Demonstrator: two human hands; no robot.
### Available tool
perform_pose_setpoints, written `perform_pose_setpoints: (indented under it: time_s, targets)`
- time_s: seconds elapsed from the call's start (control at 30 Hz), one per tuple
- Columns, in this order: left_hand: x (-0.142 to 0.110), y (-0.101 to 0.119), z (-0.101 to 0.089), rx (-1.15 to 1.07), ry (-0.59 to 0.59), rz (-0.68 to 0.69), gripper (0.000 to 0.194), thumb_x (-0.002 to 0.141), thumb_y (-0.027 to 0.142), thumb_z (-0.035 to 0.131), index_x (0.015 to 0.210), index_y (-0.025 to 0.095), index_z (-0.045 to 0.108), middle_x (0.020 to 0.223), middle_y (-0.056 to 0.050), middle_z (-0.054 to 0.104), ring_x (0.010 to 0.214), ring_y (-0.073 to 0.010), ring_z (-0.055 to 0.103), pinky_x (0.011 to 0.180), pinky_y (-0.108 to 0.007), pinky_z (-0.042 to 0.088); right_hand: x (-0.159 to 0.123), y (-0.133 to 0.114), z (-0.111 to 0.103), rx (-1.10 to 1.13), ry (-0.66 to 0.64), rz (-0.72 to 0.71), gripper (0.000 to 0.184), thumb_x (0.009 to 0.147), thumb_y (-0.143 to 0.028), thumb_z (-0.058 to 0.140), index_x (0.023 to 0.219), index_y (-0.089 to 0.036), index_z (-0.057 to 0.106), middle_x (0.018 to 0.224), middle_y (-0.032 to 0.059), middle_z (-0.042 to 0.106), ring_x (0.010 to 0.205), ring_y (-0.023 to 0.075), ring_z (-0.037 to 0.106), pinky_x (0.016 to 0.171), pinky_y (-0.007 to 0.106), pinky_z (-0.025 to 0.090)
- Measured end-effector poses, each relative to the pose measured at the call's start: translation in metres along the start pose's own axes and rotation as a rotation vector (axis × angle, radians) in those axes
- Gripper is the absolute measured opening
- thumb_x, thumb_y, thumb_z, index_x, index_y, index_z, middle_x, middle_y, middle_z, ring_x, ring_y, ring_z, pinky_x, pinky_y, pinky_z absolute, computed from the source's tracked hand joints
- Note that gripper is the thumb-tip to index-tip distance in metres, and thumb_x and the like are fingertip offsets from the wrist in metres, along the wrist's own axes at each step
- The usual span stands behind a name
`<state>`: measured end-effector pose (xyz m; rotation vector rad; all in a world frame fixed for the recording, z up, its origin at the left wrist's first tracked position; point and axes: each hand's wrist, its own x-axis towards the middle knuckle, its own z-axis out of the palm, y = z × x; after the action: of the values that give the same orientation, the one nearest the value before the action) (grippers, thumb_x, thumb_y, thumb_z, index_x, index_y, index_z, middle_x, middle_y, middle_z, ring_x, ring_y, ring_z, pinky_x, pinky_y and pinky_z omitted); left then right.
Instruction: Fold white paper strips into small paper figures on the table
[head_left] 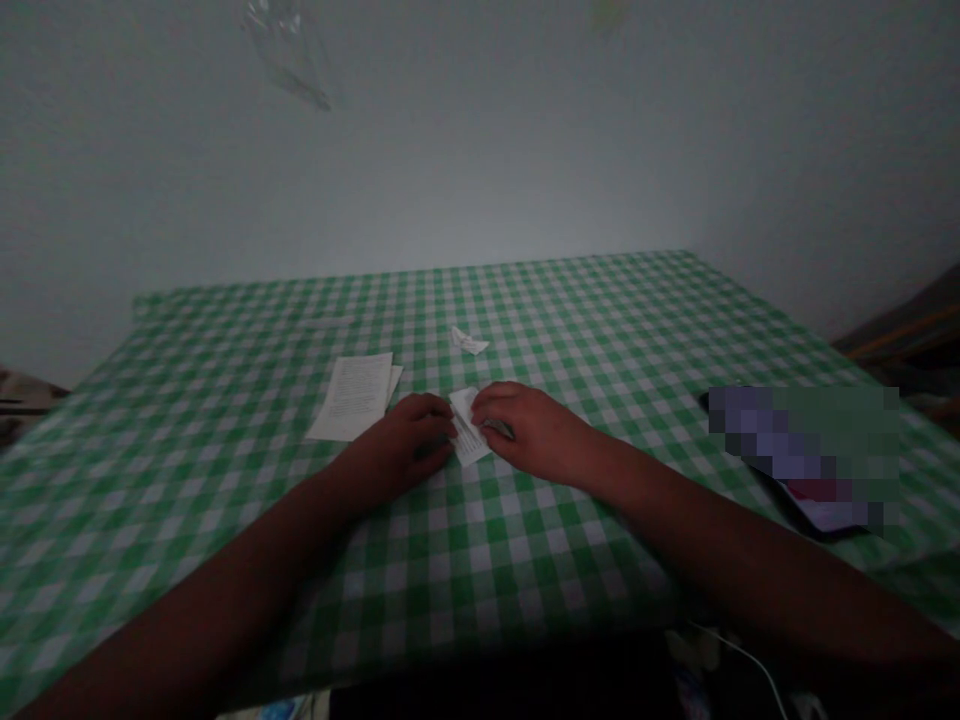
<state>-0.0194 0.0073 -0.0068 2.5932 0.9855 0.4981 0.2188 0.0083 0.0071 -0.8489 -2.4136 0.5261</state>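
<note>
Left hand [401,445], right hand [532,430], closed on a paper slip [471,450]

From the head camera I'm looking down at a green-and-white checked worktop [570,320] that fills most of my view, with a pale wall [480,150] behind it. Toward the right lies a phone [825,516], mostly hidden under a pixelated patch. Left of centre, two overlapping printed sheets [351,398] carry lines too small for me to read. Farther back sits a crumpled paper scrap [469,341]. Both hands are closed, fingers curled inward, holding the slip between them near the worktop's middle, just right of the sheets. Its faint print is unreadable too. A small grey thing [498,428] shows beneath the right hand's fingers, but I can't tell what it is. I judge the slip light, soft and easily creased, so I'd pinch it gently by its exposed lower end.
</note>
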Motion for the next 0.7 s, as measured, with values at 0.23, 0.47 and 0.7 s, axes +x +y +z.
perform_pose_setpoints:
  time_s: [0.23,0.47,0.7]
  targets:
    - [0.0007,-0.0023,-0.0008,0.107,0.045,0.000,0.019,0.092,0.025,0.059,0.105,0.020,0.071,0.120,-0.009,0.065,0.111,-0.0253,0.060,0.099,-0.045,0.050,-0.0043,0.0051,0.0038,-0.031,-0.056,-0.063,0.015,0.089,-0.015,0.059,0.100,-0.015,0.070,0.112,0.0111,0.067,0.108,0.0221,0.059,0.103,0.044,0.044]
    - [-0.0021,-0.0021,-0.0013,0.130,0.037,-0.034,0.024,0.093,0.028,0.058,0.112,0.019,0.070,0.127,-0.011,0.065,0.118,-0.0267,0.060,0.104,-0.048,0.048,-0.0044,0.0066,0.0051,-0.049,-0.029,-0.055,0.018,0.090,-0.015,0.059,0.105,-0.015,0.070,0.116,0.0117,0.066,0.111,0.0225,0.058,0.103,0.044,0.045]
    - [-0.0031,-0.0020,-0.0004,0.133,0.035,-0.032,0.025,0.092,0.027,0.060,0.114,0.018,0.069,0.127,-0.012,0.064,0.118,-0.0266,0.059,0.104,-0.047,0.047,-0.0052,0.0072,0.0085,-0.086,0.003,-0.068,0.020,0.088,-0.015,0.062,0.107,-0.014,0.069,0.124,0.0138,0.062,0.119,0.0238,0.054,0.106,0.044,0.043]
